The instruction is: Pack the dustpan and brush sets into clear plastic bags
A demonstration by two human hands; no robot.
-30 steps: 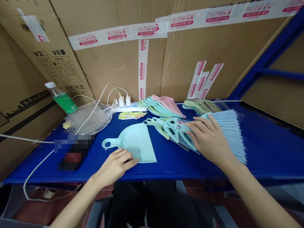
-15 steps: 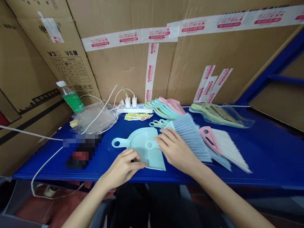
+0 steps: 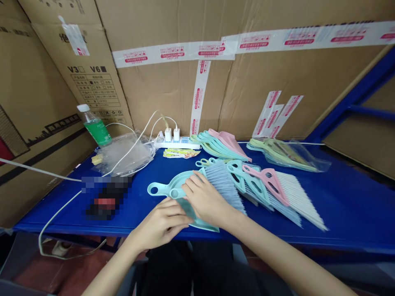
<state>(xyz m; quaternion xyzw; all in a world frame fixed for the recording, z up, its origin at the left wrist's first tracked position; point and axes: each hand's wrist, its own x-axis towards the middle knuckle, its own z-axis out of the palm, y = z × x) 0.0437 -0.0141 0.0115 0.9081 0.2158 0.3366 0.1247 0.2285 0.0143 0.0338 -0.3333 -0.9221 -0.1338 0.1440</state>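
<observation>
- A person's left hand (image 3: 164, 224), fingers bent and close together, touches the near side of an aqua dustpan (image 3: 181, 180) lying on the blue worktop (image 3: 64, 216); whether it pinches the rim cannot be told.
- The right hand (image 3: 205, 201) closes around an aqua brush (image 3: 225, 187), its handle loop above the dustpan and its blue bristles pointing right.
- To the right, a pink brush (image 3: 274, 184) with white bristles lies fanned out with aqua ones.
- Behind them rests a stack of dustpans (image 3: 216, 144) in pink, aqua and green.
- "V3" and "V6" mark the carton (image 3: 89, 88) at left, the square beside "V6" filled in black; the chart below is too small to read.
- Red print on the tape (image 3: 182, 51) and lettering on the green-labelled bottle (image 3: 98, 130) are too small to read.
</observation>
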